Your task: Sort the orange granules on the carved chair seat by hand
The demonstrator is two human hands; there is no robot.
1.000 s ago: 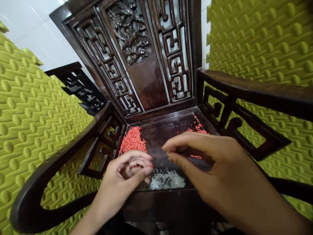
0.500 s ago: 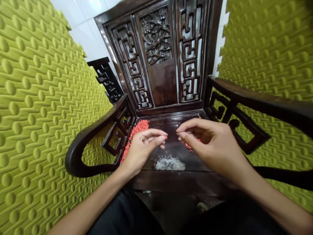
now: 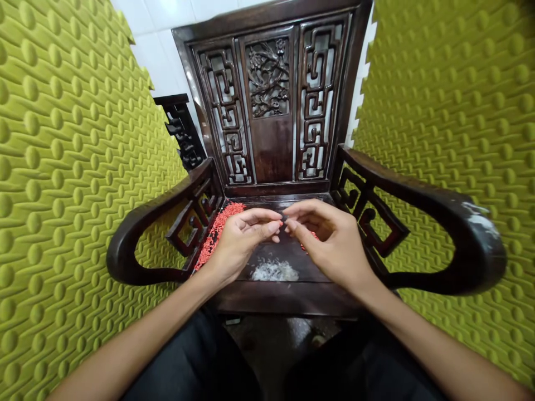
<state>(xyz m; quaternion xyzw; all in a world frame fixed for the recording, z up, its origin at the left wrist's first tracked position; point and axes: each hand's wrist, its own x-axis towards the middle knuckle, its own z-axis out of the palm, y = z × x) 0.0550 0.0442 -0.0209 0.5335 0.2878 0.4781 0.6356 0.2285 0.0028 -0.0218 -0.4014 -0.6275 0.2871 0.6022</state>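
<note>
My left hand (image 3: 246, 236) pinches a small red piece (image 3: 280, 223) between thumb and forefinger. Close beside it, a narrow gap away, my right hand (image 3: 330, 234) has thumb and fingertips pressed together; whatever they may hold is too small to make out. Both hands hover over the dark wooden seat (image 3: 267, 245) of a chair. A long heap of small red pieces (image 3: 215, 231) lies along the seat's left side. Nearer the front edge sits a pile of whitish, see-through bits (image 3: 275, 271). More red pieces (image 3: 311, 239) show partly behind my right hand.
The chair's carved backrest (image 3: 273, 147) rises behind the seat. Curved armrests stand on the left (image 3: 121, 253) and right (image 3: 485, 250), the right one with whitish bits on its end. Yellow-green textured foam panels (image 3: 62, 184) flank both sides. My dark-clothed legs (image 3: 192, 351) are below.
My right hand has come leftward, so its fingertips are now close to my left fingertips. The red piece in my left hand shows more clearly. The view has shifted, showing more of the right armrest.
</note>
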